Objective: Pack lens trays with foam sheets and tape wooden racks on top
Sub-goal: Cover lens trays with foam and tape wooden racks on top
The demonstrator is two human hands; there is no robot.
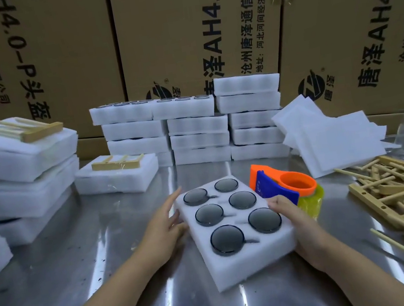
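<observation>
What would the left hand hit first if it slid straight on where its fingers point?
The left hand would likely meet the middle stack of foam trays at the back; only bare table lies between, though depth is unclear.

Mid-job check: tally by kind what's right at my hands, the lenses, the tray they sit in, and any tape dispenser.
Lenses: 6
Tray: 1
Tape dispenser: 1
Total: 8

Two slim forearms are bare as far as the lower edge shows them. The left hand [166,227] and right hand [297,227] are likewise bare.
</observation>
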